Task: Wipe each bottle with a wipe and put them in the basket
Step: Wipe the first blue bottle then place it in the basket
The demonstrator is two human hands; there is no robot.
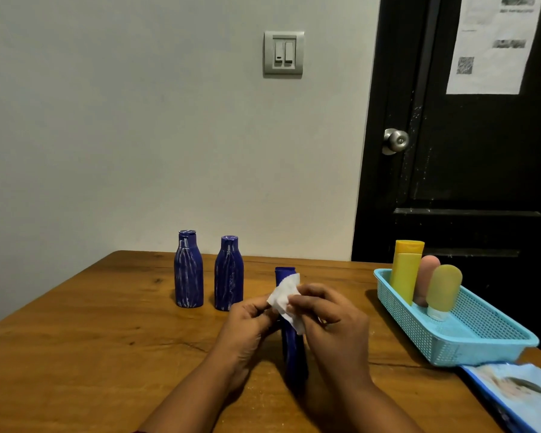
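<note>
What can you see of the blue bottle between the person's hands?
The blue bottle is dark blue all over and looks like smooth plastic, with a flat cap of the same colour on top. It stands upright on the wooden table. Its midsection is hidden behind a white wipe, pinched by the left hand and right hand. No white streaks show on it. Whether either hand touches it cannot be told.

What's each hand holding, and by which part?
Both pinch the white wipe: left hand its left edge, right hand its right edge. Blue bottle between them seems ungripped.
</note>
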